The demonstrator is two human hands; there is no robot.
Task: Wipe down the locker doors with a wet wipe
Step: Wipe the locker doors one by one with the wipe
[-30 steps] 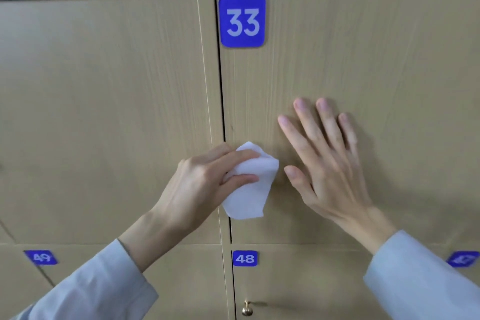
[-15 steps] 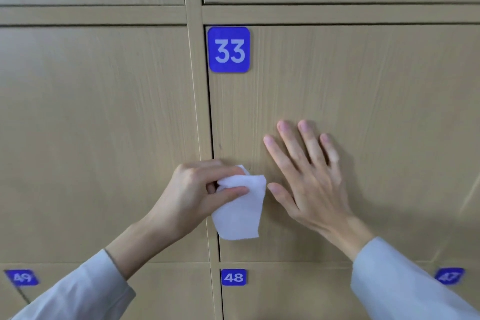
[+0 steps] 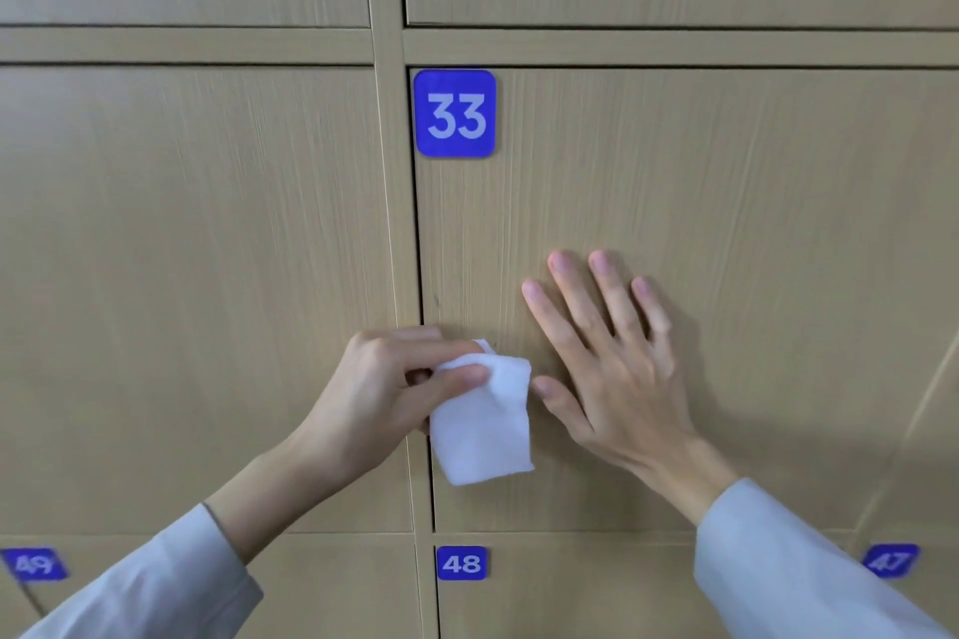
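A wall of light wooden locker doors fills the view. The door with the blue plate 33 is straight ahead; its panel is closed. My left hand pinches a folded white wet wipe between thumb and fingers at the door's left edge, and the wipe hangs down over the seam. My right hand lies flat on door 33 with fingers spread, just right of the wipe, holding nothing.
The neighbouring door to the left is shut. Below are doors with blue plates 49, 48 and 47. More shut doors run along the top.
The view has tilted upward, so plate 33 and both hands sit lower in frame. The wipe now hangs straighter below my left hand's fingers; my right hand stays flat on the door.
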